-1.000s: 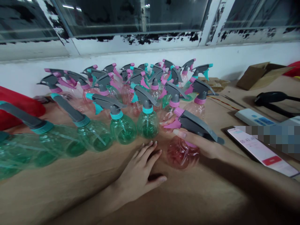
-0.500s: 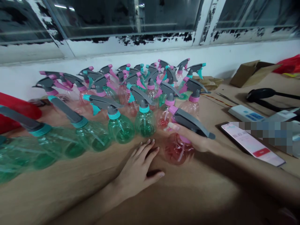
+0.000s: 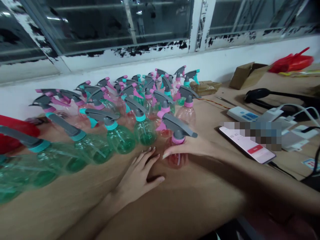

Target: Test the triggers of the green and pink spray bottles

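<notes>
A pink spray bottle (image 3: 175, 156) with a grey trigger head stands upright on the brown table (image 3: 175, 200), in front of a crowd of several green and pink spray bottles (image 3: 130, 106). My right hand (image 3: 192, 150) is wrapped round its body just under the pink collar. My left hand (image 3: 138, 176) lies flat on the table beside it, fingers stretched out toward a green bottle (image 3: 145, 128).
A phone (image 3: 246, 145) lies on the table at the right, beyond it a white power strip (image 3: 243, 115) with cables, a black object (image 3: 260, 95) and a cardboard box (image 3: 247, 75). Red bags sit at far left (image 3: 15, 131) and far right (image 3: 291, 61). A white wall runs behind the bottles.
My right hand has set the tilted pink bottle upright on the table and slid down from its trigger head to its body. The left hand has stayed flat. The view has swung right.
</notes>
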A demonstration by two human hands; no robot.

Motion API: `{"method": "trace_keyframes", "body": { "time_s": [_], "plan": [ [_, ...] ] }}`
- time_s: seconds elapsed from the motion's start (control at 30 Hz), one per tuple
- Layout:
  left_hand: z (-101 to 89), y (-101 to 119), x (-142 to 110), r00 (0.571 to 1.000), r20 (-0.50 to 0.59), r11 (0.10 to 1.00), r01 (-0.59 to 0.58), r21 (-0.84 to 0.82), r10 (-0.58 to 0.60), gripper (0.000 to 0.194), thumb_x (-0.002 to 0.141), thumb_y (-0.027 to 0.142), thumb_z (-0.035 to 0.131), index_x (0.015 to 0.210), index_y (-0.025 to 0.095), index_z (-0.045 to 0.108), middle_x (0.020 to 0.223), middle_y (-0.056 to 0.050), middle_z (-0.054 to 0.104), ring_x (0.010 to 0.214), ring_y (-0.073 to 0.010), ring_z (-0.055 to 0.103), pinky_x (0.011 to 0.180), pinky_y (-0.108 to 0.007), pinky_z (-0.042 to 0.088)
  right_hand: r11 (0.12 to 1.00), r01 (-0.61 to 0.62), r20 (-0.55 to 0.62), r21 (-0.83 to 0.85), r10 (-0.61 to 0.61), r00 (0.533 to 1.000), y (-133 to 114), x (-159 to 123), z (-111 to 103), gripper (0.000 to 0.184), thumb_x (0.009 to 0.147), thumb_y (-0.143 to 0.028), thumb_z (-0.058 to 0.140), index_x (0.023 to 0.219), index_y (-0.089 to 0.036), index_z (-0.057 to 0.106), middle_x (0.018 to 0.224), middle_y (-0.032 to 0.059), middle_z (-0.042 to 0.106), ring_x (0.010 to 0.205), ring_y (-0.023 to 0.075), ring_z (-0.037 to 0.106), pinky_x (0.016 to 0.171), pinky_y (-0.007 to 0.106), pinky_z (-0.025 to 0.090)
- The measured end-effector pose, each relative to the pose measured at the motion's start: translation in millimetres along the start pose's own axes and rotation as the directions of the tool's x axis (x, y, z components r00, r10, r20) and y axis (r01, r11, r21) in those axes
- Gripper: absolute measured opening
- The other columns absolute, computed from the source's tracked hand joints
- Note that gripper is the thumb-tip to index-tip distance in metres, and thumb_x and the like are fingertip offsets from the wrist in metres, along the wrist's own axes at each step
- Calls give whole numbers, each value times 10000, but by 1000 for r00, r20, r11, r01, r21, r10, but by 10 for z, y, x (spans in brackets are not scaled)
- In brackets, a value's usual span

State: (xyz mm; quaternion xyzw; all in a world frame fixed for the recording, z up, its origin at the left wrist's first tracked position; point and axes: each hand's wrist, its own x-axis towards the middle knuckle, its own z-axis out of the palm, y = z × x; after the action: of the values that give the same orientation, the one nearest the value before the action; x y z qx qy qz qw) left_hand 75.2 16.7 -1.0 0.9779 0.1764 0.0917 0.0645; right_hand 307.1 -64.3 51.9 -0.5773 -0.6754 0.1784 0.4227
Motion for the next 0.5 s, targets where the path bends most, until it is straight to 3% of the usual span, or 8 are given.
{"method": "trace_keyframes", "body": {
  "time_s": [0.1,0.17,0.27,0.4,0.5],
  "plan": [
    [-2,2,1,1000,4,1000,7,-4,-7,592,881,507,558,1373,224,392,1429,-99,398,1299,-283,369,1053,-459,323,995,78,-34,-59,-80,996,-28,-46,-89,541,686,-539,713,1121,-236,607,1110,52,663,945,230,642,785,355,525],
    [3,11,9,1000,-20,1000,23,-3,-24,569,877,497,564,1354,229,410,1428,-92,400,1298,-282,370,1058,-459,316,990,108,-54,-91,-113,992,-47,-94,-150,518,747,-521,667,1154,-213,581,1190,79,637,1002,235,635,816,348,511],
    [7,39,33,998,-50,1000,29,-6,-29,543,872,464,574,1342,237,423,1427,-84,402,1302,-282,368,1066,-455,307,983,108,-11,-149,-111,994,-64,-191,-248,379,819,-519,591,1031,-207,625,992,47,716,851,209,671,766,323,495],
    [3,100,77,997,-70,999,40,-5,-41,506,875,440,570,1323,246,436,1418,-77,414,1297,-278,381,1063,-459,311,971,19,-33,-237,-27,999,-32,-347,-435,414,787,-597,584,869,-198,652,815,26,712,684,184,645,654,303,459],
    [2,170,115,996,-71,999,51,-10,-51,467,882,418,559,1302,242,454,1405,-76,429,1280,-276,405,1052,-464,327,958,-97,-65,-271,83,994,47,-455,-624,433,768,-604,599,865,-185,649,742,19,690,636,179,615,611,298,439]
  ]
}}
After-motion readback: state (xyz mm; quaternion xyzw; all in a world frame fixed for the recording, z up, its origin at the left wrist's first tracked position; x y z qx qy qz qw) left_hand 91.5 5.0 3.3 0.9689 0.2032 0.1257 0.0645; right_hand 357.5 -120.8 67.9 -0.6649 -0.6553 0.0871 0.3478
